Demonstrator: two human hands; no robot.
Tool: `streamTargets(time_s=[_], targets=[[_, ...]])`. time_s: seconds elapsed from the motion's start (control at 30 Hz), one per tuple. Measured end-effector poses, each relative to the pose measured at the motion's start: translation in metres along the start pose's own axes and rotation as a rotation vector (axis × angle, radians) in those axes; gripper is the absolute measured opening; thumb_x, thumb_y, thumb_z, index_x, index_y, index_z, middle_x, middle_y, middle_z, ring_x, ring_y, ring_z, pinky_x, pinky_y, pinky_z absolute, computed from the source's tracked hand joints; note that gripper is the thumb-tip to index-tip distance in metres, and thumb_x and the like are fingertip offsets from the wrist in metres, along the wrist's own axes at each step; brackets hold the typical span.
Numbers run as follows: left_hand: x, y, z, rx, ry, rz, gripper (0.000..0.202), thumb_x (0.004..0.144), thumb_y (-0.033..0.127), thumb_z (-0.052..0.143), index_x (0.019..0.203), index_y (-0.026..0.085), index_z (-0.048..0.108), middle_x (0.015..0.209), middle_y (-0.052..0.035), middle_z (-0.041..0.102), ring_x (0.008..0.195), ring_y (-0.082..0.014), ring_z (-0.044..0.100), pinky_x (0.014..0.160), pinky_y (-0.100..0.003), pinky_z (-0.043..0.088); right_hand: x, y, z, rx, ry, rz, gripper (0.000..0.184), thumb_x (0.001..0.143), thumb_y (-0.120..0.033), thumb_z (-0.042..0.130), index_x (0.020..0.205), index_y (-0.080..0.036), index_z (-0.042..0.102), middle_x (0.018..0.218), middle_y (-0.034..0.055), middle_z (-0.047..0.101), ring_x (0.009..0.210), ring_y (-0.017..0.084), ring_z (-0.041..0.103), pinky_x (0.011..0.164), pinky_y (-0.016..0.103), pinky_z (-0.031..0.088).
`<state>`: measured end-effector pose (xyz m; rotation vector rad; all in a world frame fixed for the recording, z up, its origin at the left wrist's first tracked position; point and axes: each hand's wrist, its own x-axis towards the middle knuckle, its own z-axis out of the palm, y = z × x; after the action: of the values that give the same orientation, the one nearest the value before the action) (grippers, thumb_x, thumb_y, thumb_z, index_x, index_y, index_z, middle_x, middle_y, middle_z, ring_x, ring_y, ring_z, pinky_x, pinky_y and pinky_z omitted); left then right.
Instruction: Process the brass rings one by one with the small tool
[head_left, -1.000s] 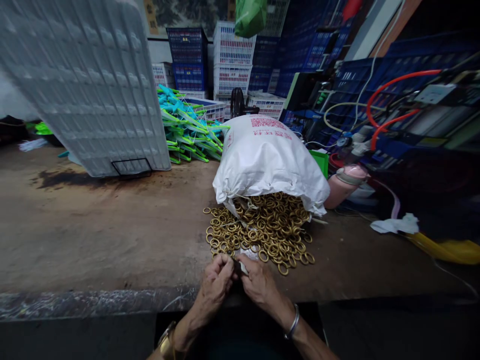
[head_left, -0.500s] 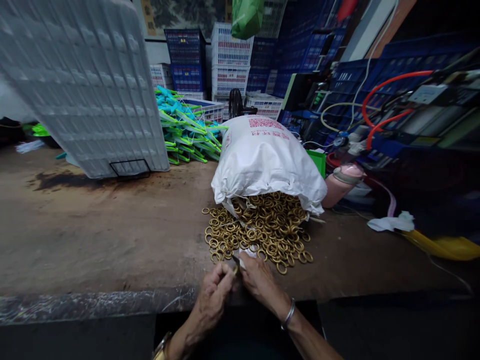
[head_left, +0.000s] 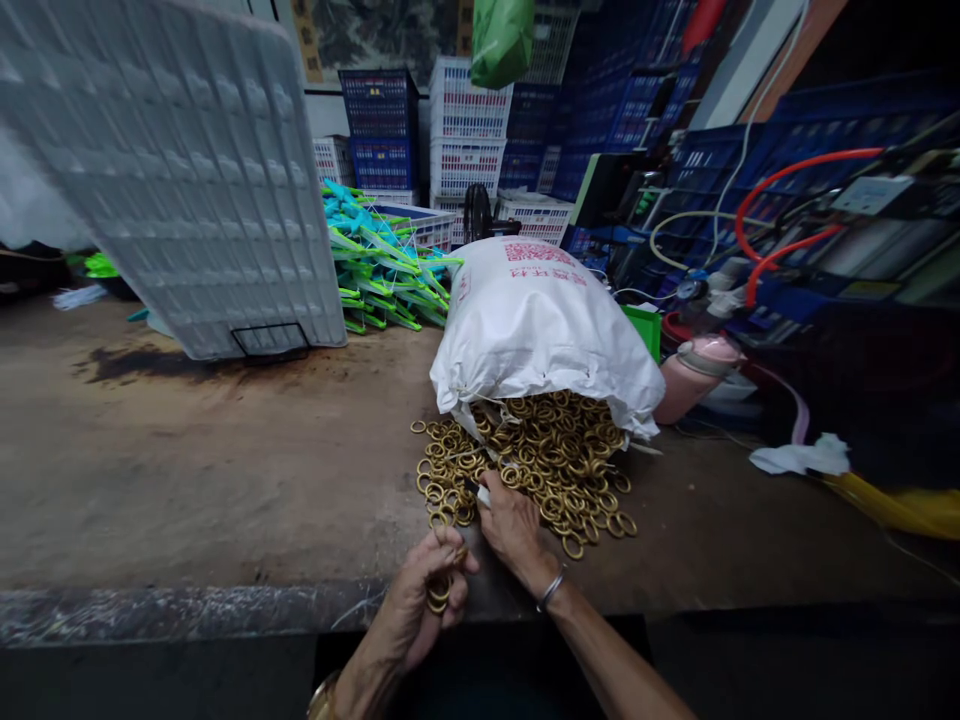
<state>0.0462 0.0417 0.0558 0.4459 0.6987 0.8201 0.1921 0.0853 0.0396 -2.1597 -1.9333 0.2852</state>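
Note:
Several brass-coloured rings sit in the curled fingers of my left hand (head_left: pixel 424 590), near the table's front edge. My right hand (head_left: pixel 516 525) is closed on a small tool (head_left: pixel 482 494) with a white body and a dark tip; its exact kind is too small to make out. That tip touches or hovers just over the near left part of a heap of brass-coloured rings (head_left: pixel 577 470). The heap spills from the mouth of a white woven sack (head_left: pixel 544 335) lying on its side. A metal bangle circles my right wrist.
A tall ribbed plastic panel (head_left: pixel 225 190) stands on the wooden table (head_left: pixel 225 470) at left. Green and blue plastic pieces (head_left: pixel 390 265) are piled behind it. A pink bottle (head_left: pixel 694 375) and a machine with red hoses (head_left: pixel 795 185) are at right; stacked crates (head_left: pixel 469 120) stand behind.
My right hand has moved forward with the tool, away from my left hand and onto the rings. My left hand has turned so that the rings in it show. The view has shifted slightly.

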Motion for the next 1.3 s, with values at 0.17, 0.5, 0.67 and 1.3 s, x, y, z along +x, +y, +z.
streamTargets(time_s=[0.17,0.5,0.67,1.3], targets=[[0.004,-0.002,-0.007,-0.154,0.022,-0.069,0.02,0.071,0.029,0.064,0.079,0.014,0.054,0.07,-0.0007,0.056,0.051,-0.0063,0.048,0.039,-0.015,0.027,0.002,0.0,0.004,-0.042,0.024,0.009,0.017,0.084,-0.018,0.044,0.097,-0.023,0.054,0.073,0.0026,0.067,0.064,0.016,0.061,0.053,0.025,0.024],[0.008,0.0,-0.007,-0.135,0.079,-0.042,0.026,0.066,0.03,0.069,0.066,0.015,0.048,0.061,0.0021,0.051,0.051,-0.0075,0.048,0.037,-0.015,0.026,-0.002,0.006,0.002,0.015,0.055,-0.053,0.016,0.082,-0.014,0.044,0.091,-0.02,0.056,0.07,0.0024,0.066,0.06,0.014,0.059,0.053,0.025,0.021],[0.011,-0.002,-0.005,-0.021,0.08,-0.024,0.028,0.068,0.032,0.067,0.066,0.017,0.043,0.058,0.0048,0.047,0.046,-0.0052,0.043,0.036,-0.014,0.024,-0.004,0.017,0.006,0.055,0.089,-0.059,0.016,0.08,-0.012,0.044,0.087,-0.019,0.057,0.066,0.0022,0.066,0.059,0.015,0.058,0.053,0.025,0.023],[0.027,0.0,0.012,0.402,0.207,0.128,0.036,0.069,0.048,0.061,0.088,0.019,0.052,0.053,0.0083,0.045,0.036,-0.0037,0.035,0.033,-0.014,0.022,-0.011,0.032,-0.001,0.395,0.119,-0.052,0.025,0.085,-0.027,0.031,0.084,-0.018,0.053,0.069,0.0036,0.06,0.061,0.016,0.054,0.058,0.025,0.036]])
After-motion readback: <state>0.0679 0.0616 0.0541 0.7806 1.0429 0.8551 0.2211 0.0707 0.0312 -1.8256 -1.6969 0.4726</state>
